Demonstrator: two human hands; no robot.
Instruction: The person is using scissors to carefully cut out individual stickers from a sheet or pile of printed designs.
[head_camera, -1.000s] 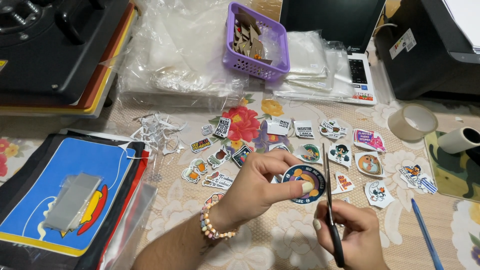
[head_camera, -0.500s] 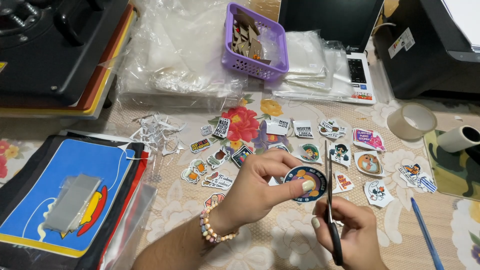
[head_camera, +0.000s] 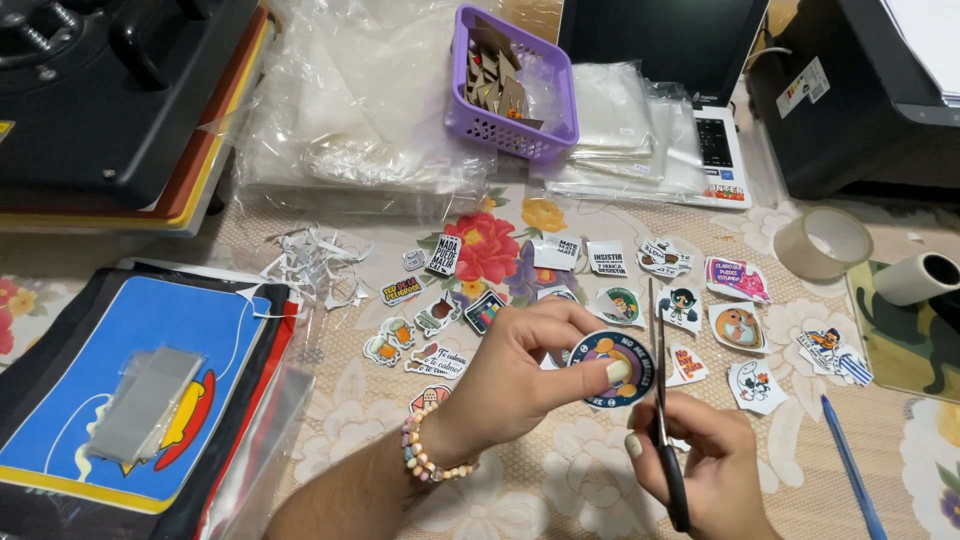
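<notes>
- Dark blue with an orange ring, the round paper sticker (head_camera: 612, 368) sits pinched in the left hand (head_camera: 520, 375), thumb on its face and fingers curled behind it, just above the flowered tablecloth (head_camera: 560, 490) at the middle of the view.
- The right hand (head_camera: 705, 465) has its fingers closed through the black handles of a pair of thin steel scissors (head_camera: 660, 400); the blades point up and away, and lie against the right edge of the round sticker.
- A bracelet of pastel beads (head_camera: 425, 455) circles the left wrist.
- Beyond the hands many small cut-out stickers (head_camera: 610, 258) lie spread flat on the cloth, some square with lettering, some with cartoon figures.
- A heap of white paper trimmings (head_camera: 315, 265) lies to the left of them.
- A roll of clear tape (head_camera: 822, 242) stands at the right, near a white paper roll (head_camera: 918, 278) resting on a camouflage-patterned mat (head_camera: 905, 340).
- A blue pen (head_camera: 850, 465) lies at the lower right, close to the right hand.
- A purple plastic basket (head_camera: 512, 85) holding brown card pieces stands at the far side on stacked clear plastic bags (head_camera: 370, 120).
- At the left lies a blue printed cloth (head_camera: 130, 390) with a small clear packet on it.
</notes>
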